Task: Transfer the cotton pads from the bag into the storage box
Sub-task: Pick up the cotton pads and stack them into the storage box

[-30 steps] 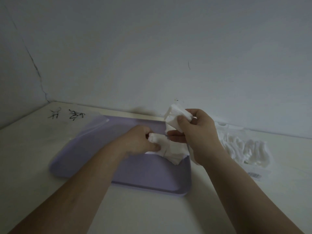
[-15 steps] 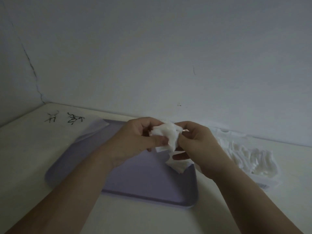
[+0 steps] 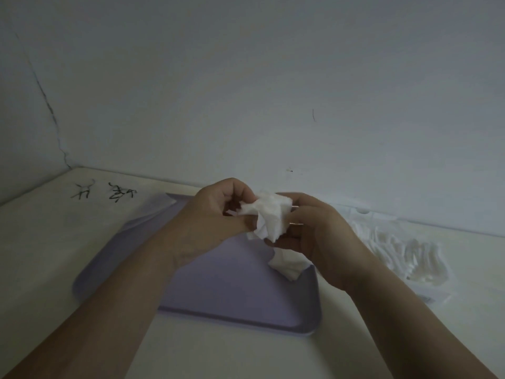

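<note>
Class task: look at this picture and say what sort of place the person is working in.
Probably a plain room at home, at a table pushed into a wall corner: a pale tabletop with pen scribbles, a cracked painted wall and a lilac tray.

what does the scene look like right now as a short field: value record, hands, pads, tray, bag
left hand: raised over the tray, fingers pinching the cotton pads
right hand: raised beside it, gripping the same cotton pads
cotton pads: crumpled white bunch held between both hands, above the tray
loose pads: white pieces below the right hand at the tray's right side
tray: shallow lilac tray, flat on the table
bag: clear plastic bag lying right of the tray, white pads inside
table: pale top with black scribbles at far left
</note>
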